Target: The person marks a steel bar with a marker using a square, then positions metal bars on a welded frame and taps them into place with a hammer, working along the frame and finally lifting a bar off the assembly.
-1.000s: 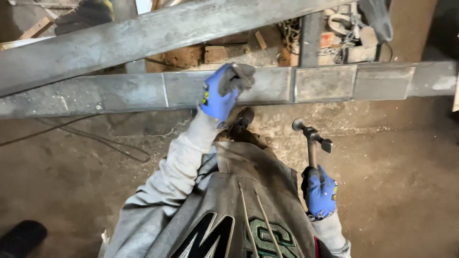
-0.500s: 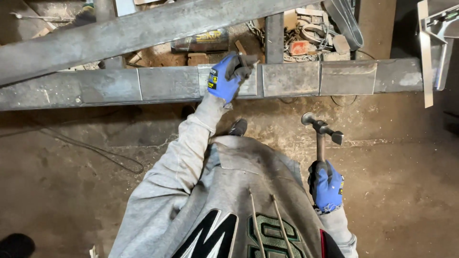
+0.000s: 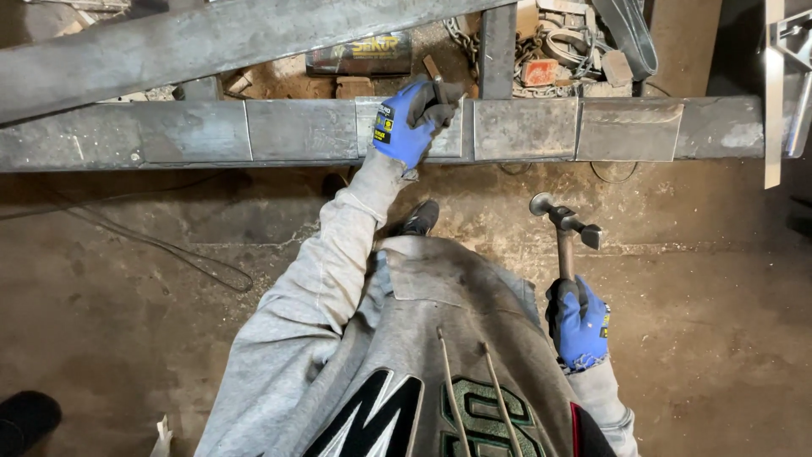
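Item: long flat steel beam (image 3: 524,129), running left to right across the upper part of the frame, its face marked off into sections by thin seams.

Left hand (image 3: 412,123), blue glove, upper centre: I see it resting on the beam's face, fingers (image 3: 440,93) curled over the top edge, closed on the beam. Something small and dark may sit under the fingertips; I cannot tell what.

Right hand (image 3: 579,322), blue glove, lower right: fingers wrapped tight round the handle of a hammer (image 3: 565,222), head raised and pointing toward the beam, well apart from it.

Second beam (image 3: 211,38), upper left, slanting above the first.

Beyond the beams, upper centre and right: a dark can (image 3: 359,55), chain and scrap (image 3: 554,51).

Floor (image 3: 127,279), dirty concrete, with a thin cable (image 3: 194,262) looping at centre left.

Risks, as I judge them: the left fingers lie close to where a blow might land, so a glancing strike could catch them. A loose hold could let the hammer twist. The cable could snag a foot.
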